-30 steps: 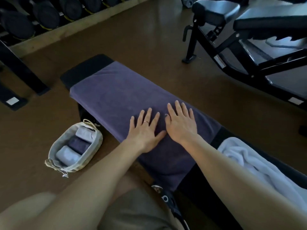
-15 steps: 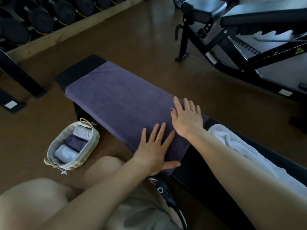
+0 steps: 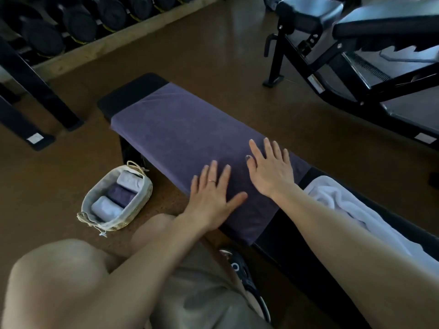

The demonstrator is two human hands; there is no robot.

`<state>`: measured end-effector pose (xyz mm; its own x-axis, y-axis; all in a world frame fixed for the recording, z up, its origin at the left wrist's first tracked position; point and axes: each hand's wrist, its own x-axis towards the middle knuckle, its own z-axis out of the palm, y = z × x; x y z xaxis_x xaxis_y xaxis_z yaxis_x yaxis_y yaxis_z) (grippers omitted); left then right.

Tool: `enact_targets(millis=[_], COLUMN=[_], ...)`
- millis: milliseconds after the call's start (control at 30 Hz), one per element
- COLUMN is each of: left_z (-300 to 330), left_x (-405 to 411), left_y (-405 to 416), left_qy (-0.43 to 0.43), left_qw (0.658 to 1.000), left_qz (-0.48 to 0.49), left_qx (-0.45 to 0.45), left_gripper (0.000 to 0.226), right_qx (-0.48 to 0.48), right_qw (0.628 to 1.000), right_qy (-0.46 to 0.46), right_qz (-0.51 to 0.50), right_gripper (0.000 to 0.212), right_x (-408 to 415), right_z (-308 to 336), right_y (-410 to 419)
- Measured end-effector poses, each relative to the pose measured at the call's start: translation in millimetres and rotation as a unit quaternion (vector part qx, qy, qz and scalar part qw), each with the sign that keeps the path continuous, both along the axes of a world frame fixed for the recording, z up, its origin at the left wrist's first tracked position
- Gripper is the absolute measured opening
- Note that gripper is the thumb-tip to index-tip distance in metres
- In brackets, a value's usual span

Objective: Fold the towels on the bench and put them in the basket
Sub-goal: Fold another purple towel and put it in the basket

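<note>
A purple towel [image 3: 180, 136] lies spread flat along the black bench [image 3: 133, 89]. My left hand [image 3: 211, 198] rests palm down on the towel's near edge, fingers apart, a ring on one finger. My right hand [image 3: 270, 167] lies flat on the towel beside it, a little farther right, fingers spread. A crumpled white towel [image 3: 344, 207] lies on the bench to the right, partly hidden by my right forearm. On the floor to the left stands a woven basket [image 3: 142, 198] holding three rolled towels, two pale and one purple.
A dumbbell rack [image 3: 71, 22] runs along the far left. An adjustable black gym bench [image 3: 356, 43] stands at the far right. My bent knees and a shoe [image 3: 244, 274] fill the near floor beside the bench. Brown floor surrounds the bench.
My left hand first slid back to the towel's near edge, then forward and left over the towel. My right hand stayed flat near the towel's right end.
</note>
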<state>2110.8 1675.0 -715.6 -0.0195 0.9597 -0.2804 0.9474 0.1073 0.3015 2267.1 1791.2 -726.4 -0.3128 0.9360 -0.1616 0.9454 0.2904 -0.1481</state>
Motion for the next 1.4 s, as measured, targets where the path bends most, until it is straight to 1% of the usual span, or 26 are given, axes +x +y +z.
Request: enact_targets(millis=[33,67,167,267,367,467,567,633,700,733,800,833,900,967,1000,1067,1133,1200,1233,1333,1400], left_z=[-2,-5,-9,-1,12,19,7,-4,-4,0,11,14,14,10,8,9,17,23,24,17,9], left_x=[-6,-8,-13,-19,-12,20,52,58,52,47,33,25,5,-15,-24,-39,-58,-85,-101,-143,-166], left_y=[2,2,-3,0,-5,-24,-43,-47,-44,-41,-29,-22,-5,6,11,17,27,39,46,61,66], left_qy=[0.02,0.048,0.088,0.088,0.101,0.097,0.132,0.152,0.135,0.106,0.035,0.018,0.027,0.047,0.054,0.063,0.056,0.063,0.073,0.094,0.097], left_qw=[1.0,0.999,0.994,0.992,0.99,0.98,0.954,0.947,0.949,0.954,0.971,0.98,0.995,0.999,0.998,0.995,0.997,0.998,0.996,0.991,0.989], left_qz=[0.019,0.009,-0.053,-0.075,-0.09,-0.176,-0.265,-0.279,-0.281,-0.278,-0.237,-0.198,-0.092,0.0,0.012,-0.013,-0.02,0.015,0.039,0.095,0.104], left_qx=[-0.006,-0.017,-0.045,-0.051,-0.029,0.003,-0.039,-0.046,-0.041,-0.037,-0.016,0.002,0.03,0.006,-0.026,-0.073,-0.046,0.005,0.015,-0.012,-0.041], left_gripper=[0.089,0.093,0.105,0.107,0.106,0.107,0.115,0.117,0.109,0.104,0.092,0.086,0.079,0.079,0.081,0.081,0.074,0.068,0.068,0.071,0.07], right_qx=[-0.003,-0.003,-0.004,-0.017,-0.031,-0.063,-0.083,-0.082,-0.075,-0.065,-0.029,-0.013,0.012,0.025,0.025,0.02,0.03,0.055,0.067,0.07,0.042], right_qw=[1.0,1.0,1.0,1.0,0.999,0.995,0.99,0.99,0.99,0.991,0.994,0.996,0.999,0.999,0.997,0.993,0.995,0.996,0.994,0.982,0.981], right_qy=[0.001,-0.003,-0.011,-0.019,-0.026,-0.039,-0.05,-0.059,-0.071,-0.079,-0.084,-0.074,-0.042,0.0,0.017,0.015,-0.002,0.015,0.034,0.075,0.052], right_qz=[0.008,0.011,0.006,0.002,-0.018,-0.067,-0.098,-0.098,-0.094,-0.089,-0.067,-0.053,-0.015,0.041,0.069,0.112,0.1,0.068,0.077,0.157,0.18], right_gripper=[0.06,0.06,0.06,0.061,0.062,0.064,0.064,0.065,0.066,0.066,0.065,0.064,0.063,0.06,0.059,0.058,0.059,0.06,0.06,0.059,0.06], right_x=[-1,-1,-1,-2,-1,10,27,34,35,34,27,22,6,-14,-23,-32,-33,-42,-51,-92,-116], right_z=[-2,-5,-8,-4,2,12,13,10,9,11,14,15,16,15,13,5,-4,-1,2,8,3], right_y=[-3,-4,-5,-4,2,15,19,15,12,12,13,13,9,1,-3,-12,-17,-15,-12,-6,-4])
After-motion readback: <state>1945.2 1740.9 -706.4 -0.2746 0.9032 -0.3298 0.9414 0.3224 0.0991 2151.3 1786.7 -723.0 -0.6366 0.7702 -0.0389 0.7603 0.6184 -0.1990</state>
